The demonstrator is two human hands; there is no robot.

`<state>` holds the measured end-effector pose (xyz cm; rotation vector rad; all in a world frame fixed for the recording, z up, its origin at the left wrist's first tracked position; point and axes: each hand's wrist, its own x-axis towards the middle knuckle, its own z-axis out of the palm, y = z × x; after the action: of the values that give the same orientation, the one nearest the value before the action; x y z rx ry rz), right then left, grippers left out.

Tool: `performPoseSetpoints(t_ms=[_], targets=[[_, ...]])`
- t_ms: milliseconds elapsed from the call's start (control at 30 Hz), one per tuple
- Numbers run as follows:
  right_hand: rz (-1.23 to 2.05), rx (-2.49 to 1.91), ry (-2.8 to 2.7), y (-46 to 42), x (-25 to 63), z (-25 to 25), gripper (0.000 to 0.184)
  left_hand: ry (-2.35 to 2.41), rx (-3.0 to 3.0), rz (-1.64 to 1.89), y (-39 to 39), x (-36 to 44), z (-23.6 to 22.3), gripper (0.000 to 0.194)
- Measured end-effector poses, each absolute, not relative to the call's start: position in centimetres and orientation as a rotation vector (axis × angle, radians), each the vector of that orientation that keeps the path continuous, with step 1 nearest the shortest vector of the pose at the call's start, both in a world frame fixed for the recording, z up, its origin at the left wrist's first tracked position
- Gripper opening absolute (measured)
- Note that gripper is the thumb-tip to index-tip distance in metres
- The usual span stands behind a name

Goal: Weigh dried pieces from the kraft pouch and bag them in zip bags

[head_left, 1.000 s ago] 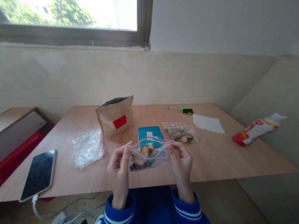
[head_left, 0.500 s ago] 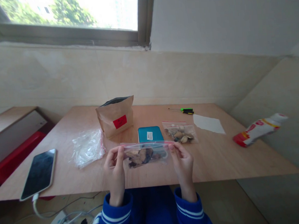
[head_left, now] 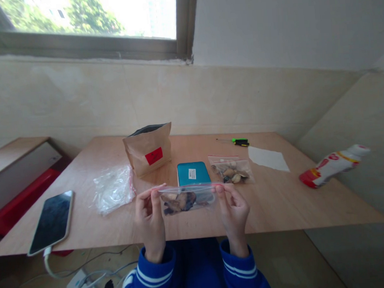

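Observation:
A small clear zip bag [head_left: 186, 199] with brown and dark dried pieces inside is stretched between my two hands just above the table's front edge. My left hand [head_left: 149, 217] pinches its left top corner. My right hand [head_left: 233, 209] pinches the right top corner. The red-lined zip strip runs level between them. Both sleeves are blue with white stripes.
On the wooden table [head_left: 281, 199] stand a brown paper pouch [head_left: 149, 149] with a red label, a teal box [head_left: 193, 173], a second filled zip bag [head_left: 232, 171], empty clear bags [head_left: 112, 189], a phone [head_left: 51, 222] on a cable, a white sheet [head_left: 268, 159], a green screwdriver [head_left: 239, 142]. A red-and-white bottle [head_left: 333, 165] lies right.
The bag's mouth, gaping a second ago, is now pulled flat and straight between my hands. Both hands moved slightly apart and up. The contents settled toward the bag's left.

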<state>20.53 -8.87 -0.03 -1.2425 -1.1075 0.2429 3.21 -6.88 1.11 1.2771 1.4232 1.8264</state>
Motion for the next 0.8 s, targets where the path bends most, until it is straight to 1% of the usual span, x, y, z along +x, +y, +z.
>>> performPoseSetpoints(t_ms=[67,100,133,200,233,267,300,367,433,467,567,700,800], targets=[[0.283,-1.253,-1.135,-8.7,20.8,-0.1,0.018,1.409,1.334,1.843,-7.0,3.1,1.1,0.022],[0.271,-1.262,-1.151,-8.6,20.9,0.0,0.015,1.386,1.379,1.847,-7.0,3.1,1.1,0.021],[0.231,-1.273,-1.171,-8.6,20.9,0.3,0.017,1.352,1.431,1.846,-7.1,3.1,1.0,0.019],[0.103,-1.289,-1.264,-8.9,20.7,1.1,0.037,1.267,1.542,1.825,-7.4,3.1,0.8,0.014],[0.051,-1.292,-1.349,-9.1,20.5,1.6,0.043,1.224,1.595,1.805,-7.6,3.2,0.7,0.012],[0.023,-1.287,-1.456,-9.4,20.2,2.1,0.044,1.186,1.648,1.782,-7.7,3.3,0.7,0.010],[0.023,-1.274,-1.568,-9.7,19.8,2.7,0.039,1.156,1.699,1.758,-7.9,3.4,0.7,0.008],[0.080,-1.221,-1.729,-10.1,19.0,3.5,0.023,1.130,1.783,1.725,-8.1,3.5,0.9,0.008],[0.127,-1.166,-1.758,-10.3,18.4,3.9,0.009,1.150,1.833,1.715,-8.3,3.4,1.1,0.010],[0.136,-1.148,-1.744,-10.2,18.1,4.0,0.006,1.164,1.845,1.707,-8.4,3.3,1.2,0.010],[0.108,-1.147,-1.678,-10.0,17.8,3.7,0.009,1.138,1.827,1.630,-8.4,3.1,1.4,0.010],[-0.006,-1.232,-1.633,-9.8,17.6,3.3,0.013,1.060,1.696,1.470,-8.2,3.2,1.4,0.011],[-0.062,-1.303,-1.619,-9.6,17.2,2.9,0.017,1.077,1.578,1.432,-7.9,3.6,1.4,0.012]])
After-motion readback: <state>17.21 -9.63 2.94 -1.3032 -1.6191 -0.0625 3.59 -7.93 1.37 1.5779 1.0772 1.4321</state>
